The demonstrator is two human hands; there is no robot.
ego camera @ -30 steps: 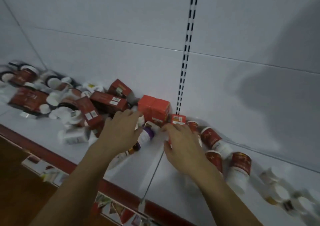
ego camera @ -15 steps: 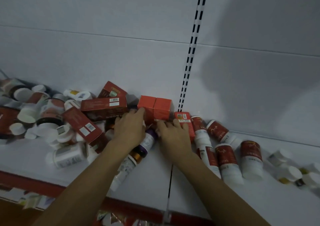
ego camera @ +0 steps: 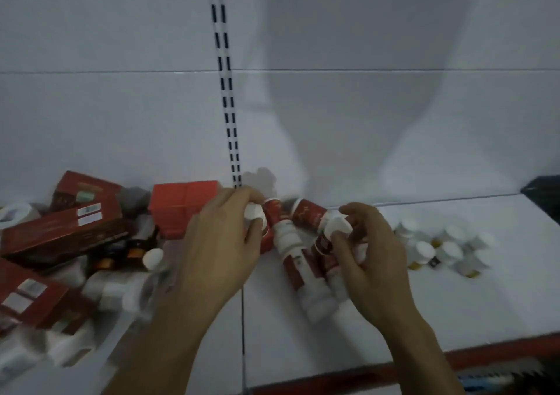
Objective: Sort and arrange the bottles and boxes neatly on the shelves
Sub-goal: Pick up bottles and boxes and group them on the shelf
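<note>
Your left hand (ego camera: 221, 249) has its fingers curled round the white cap end of a red-labelled bottle (ego camera: 254, 212), at the back of the shelf (ego camera: 454, 303) just right of the slotted upright (ego camera: 225, 91). Your right hand (ego camera: 375, 261) pinches the white end of a second red-labelled bottle (ego camera: 312, 216). Both sit tilted in the heap of like bottles (ego camera: 298, 261) between your hands; blur hides whether either is lifted clear. Likely step: pull this pair out. Lift straight up, don't drag, or the lying neighbours may roll toward the red front edge (ego camera: 454, 355). Stand them cap up, labels forward, touching, on bare shelf short of the small white-capped bottles (ego camera: 448, 246). Leave the orange-red boxes (ego camera: 185, 206) alone.
</note>
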